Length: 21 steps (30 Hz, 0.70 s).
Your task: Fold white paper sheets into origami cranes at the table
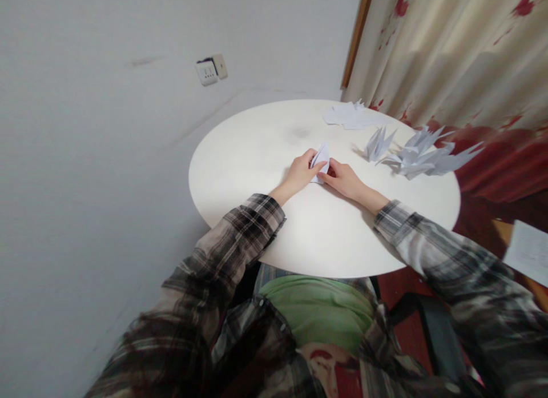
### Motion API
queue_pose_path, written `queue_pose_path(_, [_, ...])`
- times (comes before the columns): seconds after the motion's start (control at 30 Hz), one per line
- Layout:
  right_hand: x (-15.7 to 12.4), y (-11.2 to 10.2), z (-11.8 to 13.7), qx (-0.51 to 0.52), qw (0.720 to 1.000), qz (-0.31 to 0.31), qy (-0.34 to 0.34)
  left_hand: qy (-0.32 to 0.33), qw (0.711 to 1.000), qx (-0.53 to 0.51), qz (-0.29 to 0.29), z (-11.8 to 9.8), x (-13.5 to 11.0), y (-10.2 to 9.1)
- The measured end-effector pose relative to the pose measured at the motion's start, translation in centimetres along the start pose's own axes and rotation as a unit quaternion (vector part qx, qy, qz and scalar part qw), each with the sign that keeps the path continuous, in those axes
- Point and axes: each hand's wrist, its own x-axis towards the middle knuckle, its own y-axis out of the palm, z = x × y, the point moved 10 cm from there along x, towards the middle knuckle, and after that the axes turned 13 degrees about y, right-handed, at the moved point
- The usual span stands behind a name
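A small folded piece of white paper (322, 155) is held between my two hands above the middle of the round white table (257, 152). My left hand (301, 173) grips it from the left, with the thumb lying across its front. From the right, my right hand (341, 177) pinches its lower edge between thumb and fingers. The paper stands up to a narrow point at the top and shows layered folds. My fingers hide part of its lower half.
Several folded paper cranes (417, 152) cluster at the table's right side. Flat white paper sheets (349, 117) lie at the far edge. A wall with a socket (207, 72) is at left, a curtain (449, 55) at right. A chair armrest (436, 335) stands by my right side.
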Motion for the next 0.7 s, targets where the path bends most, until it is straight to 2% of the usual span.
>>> queue_pose_path(0.53, [-0.12,-0.17,0.26,0.006,1.000,0.004,-0.007,0.000,1.000,-0.005,0.002,0.01,0.00,0.06])
queue_pose_path(0.7, [-0.08,-0.15,0.19,-0.012,1.000,0.010,-0.012,-0.028,0.999,0.001,0.028,0.58,-0.11,0.57])
